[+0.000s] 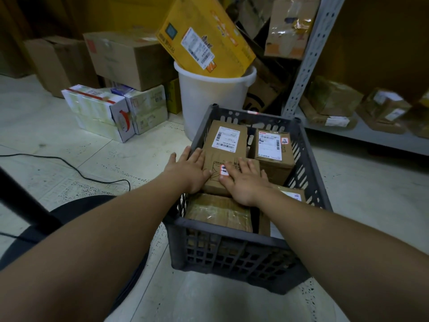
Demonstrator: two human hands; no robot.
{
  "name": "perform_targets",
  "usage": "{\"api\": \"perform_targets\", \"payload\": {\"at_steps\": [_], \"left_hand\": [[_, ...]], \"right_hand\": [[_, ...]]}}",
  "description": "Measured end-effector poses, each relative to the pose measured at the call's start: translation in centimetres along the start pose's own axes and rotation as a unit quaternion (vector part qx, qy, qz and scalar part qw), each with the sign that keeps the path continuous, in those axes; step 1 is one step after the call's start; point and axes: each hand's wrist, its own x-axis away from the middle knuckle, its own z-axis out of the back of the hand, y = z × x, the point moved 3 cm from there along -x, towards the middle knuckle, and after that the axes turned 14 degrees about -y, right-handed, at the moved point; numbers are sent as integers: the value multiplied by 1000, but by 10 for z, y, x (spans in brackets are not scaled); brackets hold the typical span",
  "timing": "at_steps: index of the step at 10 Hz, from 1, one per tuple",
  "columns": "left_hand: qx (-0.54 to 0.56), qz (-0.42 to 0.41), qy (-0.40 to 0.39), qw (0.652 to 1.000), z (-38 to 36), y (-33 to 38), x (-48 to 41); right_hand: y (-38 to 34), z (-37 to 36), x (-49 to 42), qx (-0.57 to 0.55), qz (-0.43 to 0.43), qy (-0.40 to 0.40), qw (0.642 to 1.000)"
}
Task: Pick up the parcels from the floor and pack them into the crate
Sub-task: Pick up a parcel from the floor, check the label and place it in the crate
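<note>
A dark grey slotted crate (308, 159) stands on the floor in front of me and holds several brown parcels. A long cardboard parcel (222, 145) with a white label lies along the crate's left side. My left hand (188, 169) lies flat with straight fingers on that parcel's left edge, by the crate wall. My right hand (243, 180) presses flat on its near end, partly covering a small red and white sticker. A squarer labelled box (272, 147) sits at the far right of the crate. A tape-wrapped parcel (218, 211) lies at the near left.
A white bucket (209, 101) holding a tilted yellow box (202, 36) stands just behind the crate. Cardboard and white boxes (109, 108) are stacked at the left. A metal shelf (362, 131) with parcels runs along the right. A black cable (76, 169) crosses the floor.
</note>
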Motion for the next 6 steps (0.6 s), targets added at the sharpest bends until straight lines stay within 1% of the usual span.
{"api": "perform_targets", "payload": {"at_steps": [1,2,3,4,5,6], "left_hand": [[35,-21,-6,999,-11,0,22],[37,-23,-17,999,-21,0,46],[42,-19,-29,999,-25,1,60],[11,-13,-21,1000,-34,5,73],[19,2,-23,1000,-35,6,82],[56,14,-24,998,-27,8,94]], "right_hand": [[3,-2,17,25,12,-17,999],[7,-7,35,45,22,-33,998],[1,-15,47,54,41,-33,997],[-3,-23,59,47,51,-49,996],[-1,-22,71,48,48,-61,996],[6,-8,86,34,44,-55,997]]}}
